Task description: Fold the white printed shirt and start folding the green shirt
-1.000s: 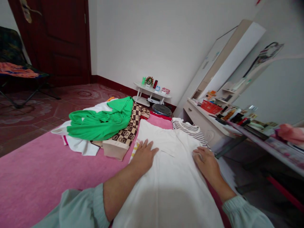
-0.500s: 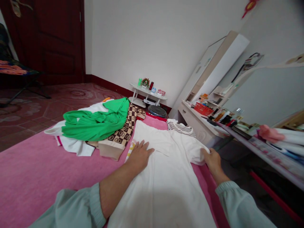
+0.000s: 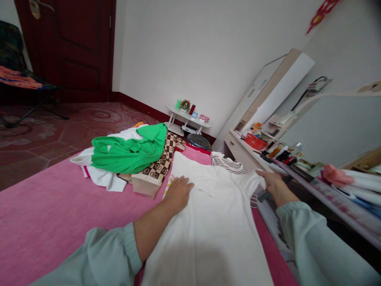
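A white T-shirt (image 3: 217,226) lies spread in front of me, with a folded-over layer of its cloth near the top. My left hand (image 3: 179,194) rests flat on its left side, fingers stretched out. At the right, my right hand (image 3: 274,184) pinches the end of a short sleeve and holds it lifted. Beyond and partly under the shirt is a black-and-white striped garment (image 3: 226,162). Yellow-striped cloth peeks out beside my left hand.
Left of the shirt, a green garment (image 3: 127,155) and brown checked clothing (image 3: 159,169) are heaped on the pink bedspread (image 3: 65,214). A dressing table (image 3: 244,149) with bottles and a red basket (image 3: 255,141) stands close on the right. A low white shelf (image 3: 187,116) is by the wall.
My right hand has raised the sleeve and drawn it a little up and right, uncovering striped cloth beneath. The left hand stays flat on the shirt. The view has shifted slightly.
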Motion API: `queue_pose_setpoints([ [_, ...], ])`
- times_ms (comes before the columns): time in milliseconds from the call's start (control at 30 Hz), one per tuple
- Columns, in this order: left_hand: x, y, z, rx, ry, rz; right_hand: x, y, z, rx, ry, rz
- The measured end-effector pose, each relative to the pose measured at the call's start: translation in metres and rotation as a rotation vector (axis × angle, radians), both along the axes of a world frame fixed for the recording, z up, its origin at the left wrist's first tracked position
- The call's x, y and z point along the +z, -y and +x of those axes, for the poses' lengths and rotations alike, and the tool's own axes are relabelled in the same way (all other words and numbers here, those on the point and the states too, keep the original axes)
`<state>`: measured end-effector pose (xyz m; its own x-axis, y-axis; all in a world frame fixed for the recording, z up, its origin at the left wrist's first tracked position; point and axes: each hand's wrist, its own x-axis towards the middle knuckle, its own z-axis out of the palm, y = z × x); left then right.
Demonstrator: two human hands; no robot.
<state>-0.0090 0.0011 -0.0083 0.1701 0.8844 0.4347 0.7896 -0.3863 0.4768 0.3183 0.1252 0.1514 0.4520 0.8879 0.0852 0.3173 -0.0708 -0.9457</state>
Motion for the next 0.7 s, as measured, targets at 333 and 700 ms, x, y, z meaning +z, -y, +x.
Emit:
queue_pose_setpoints([
  [333,-0.006,-0.020,-0.015,0.121,0.613,-0.016,0.018,0.130,-0.143,0.967,-0.010,-0.024],
  [700,0.004,-0.012,-0.016,0.026,0.489,0.013,-0.069,0.264,-0.017,0.685,0.683,-0.257],
])
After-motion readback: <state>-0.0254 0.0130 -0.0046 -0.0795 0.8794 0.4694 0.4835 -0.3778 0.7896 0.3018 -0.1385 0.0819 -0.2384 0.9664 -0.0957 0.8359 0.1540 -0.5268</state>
